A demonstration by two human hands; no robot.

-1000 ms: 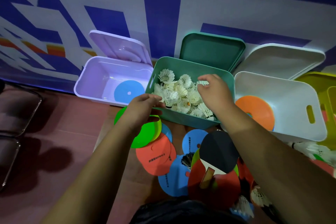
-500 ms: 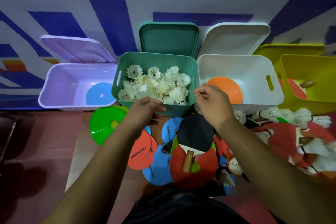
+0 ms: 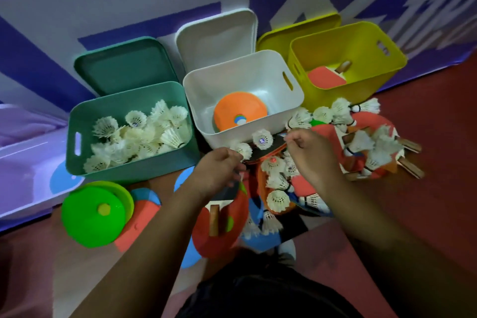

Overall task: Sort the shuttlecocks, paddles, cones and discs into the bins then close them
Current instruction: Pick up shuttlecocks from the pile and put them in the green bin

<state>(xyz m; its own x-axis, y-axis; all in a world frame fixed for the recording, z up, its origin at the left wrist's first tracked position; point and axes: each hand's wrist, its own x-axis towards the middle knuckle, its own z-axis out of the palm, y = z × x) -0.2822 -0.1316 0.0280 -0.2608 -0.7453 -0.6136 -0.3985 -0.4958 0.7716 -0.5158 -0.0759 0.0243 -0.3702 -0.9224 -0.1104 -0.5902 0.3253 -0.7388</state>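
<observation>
Left hand [image 3: 219, 170] pinching white feathered shuttlecock [image 3: 243, 150], skirt flaring outward, at front edge of white bin [image 3: 258, 72]. Right hand [image 3: 309, 152] curling fingers; cannot tell whether gripping anything.

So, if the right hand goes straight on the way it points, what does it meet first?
Probably the shuttlecock by the white bin, just left of the right hand; depth is unclear.
</observation>
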